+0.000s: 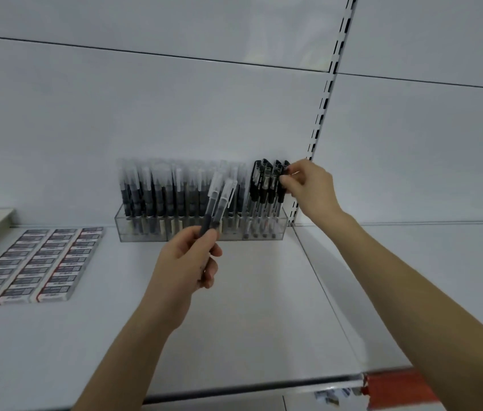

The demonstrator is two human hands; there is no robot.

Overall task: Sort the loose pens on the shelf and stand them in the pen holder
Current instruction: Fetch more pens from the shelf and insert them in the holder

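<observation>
Pens (pixel 218 203), 2 of them with frosted clear caps and dark barrels, stand fanned upward in the left hand (pixel 188 259), whose fingers are curled closed around their lower ends just in front of the pen holder (pixel 145 232). Beyond it, the right hand (pixel 308 185) reaches to the holder's far right end, fingertips pinched on the top of a black-capped pen (pixel 285 173) standing there. The holder is a long, clear plastic trough at the back of the smooth white shelf (pixel 264 292), packed with upright clear-capped pens on the left and glossy black-capped pens (pixel 264 185) on the right. To do this step well, each pen likely wants lowering straight down, tip first, among its own kind, without tilting its neighbours. Flat boxed items (pixel 35 262) lie in 3 neat rows at left.
</observation>
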